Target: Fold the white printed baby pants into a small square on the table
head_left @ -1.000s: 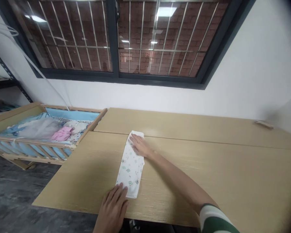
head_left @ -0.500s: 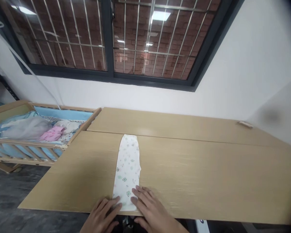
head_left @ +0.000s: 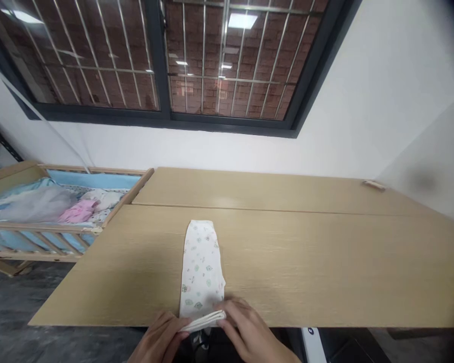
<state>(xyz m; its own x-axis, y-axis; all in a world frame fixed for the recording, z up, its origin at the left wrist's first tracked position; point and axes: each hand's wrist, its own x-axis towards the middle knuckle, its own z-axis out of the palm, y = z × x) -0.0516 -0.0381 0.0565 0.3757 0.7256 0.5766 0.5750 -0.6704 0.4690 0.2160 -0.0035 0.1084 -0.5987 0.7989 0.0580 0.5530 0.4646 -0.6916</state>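
Observation:
A pair of white baby pants [head_left: 201,267] with a small green and brown print lies folded lengthwise on the wooden table, its narrower end pointing away from me. The near end is raised off the surface and shows its layered edge at the table's front. My left hand [head_left: 159,337] pinches the left corner of that edge between thumb and fingers. At the right corner, my right hand [head_left: 245,325] grips the same edge, thumb below and fingers on top. The rest of the pants lies flat.
The wide wooden table [head_left: 318,262] has a long seam near its back. To the left stands a wooden crib [head_left: 56,229] with blue lining, pink cloth and white bedding. A small flat object [head_left: 374,185] rests at the far right. Behind is a barred window [head_left: 166,118].
Both hands have gone from lying flat on the near end of the pants to pinching its corners. That end is now lifted, and the pants have slid slightly toward me.

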